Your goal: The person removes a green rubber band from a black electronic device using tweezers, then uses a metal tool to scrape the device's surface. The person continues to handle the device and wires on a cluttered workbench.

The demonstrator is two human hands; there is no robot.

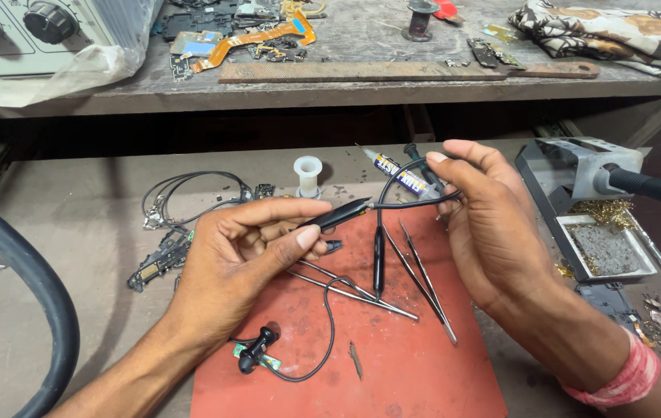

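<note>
Red mat (392, 364), left hand (249, 244) pinching black cable (412, 203), right hand (481, 220) curled

Worn grey worktop (75, 209) under my eyes, raised wooden shelf (346, 89) behind.

Dark gap beneath the shelf. Daylight falls evenly, soft shadows. Patterned cloth (617, 35) bunched at shelf's far right; grey knobbed instrument (29, 31) at its left.

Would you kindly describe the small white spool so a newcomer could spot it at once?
Start at the red mat on the workbench. Just beyond its far left corner stands the white spool, upright. It is the only white, flared plastic piece among dark cables and metal tweezers.
</note>
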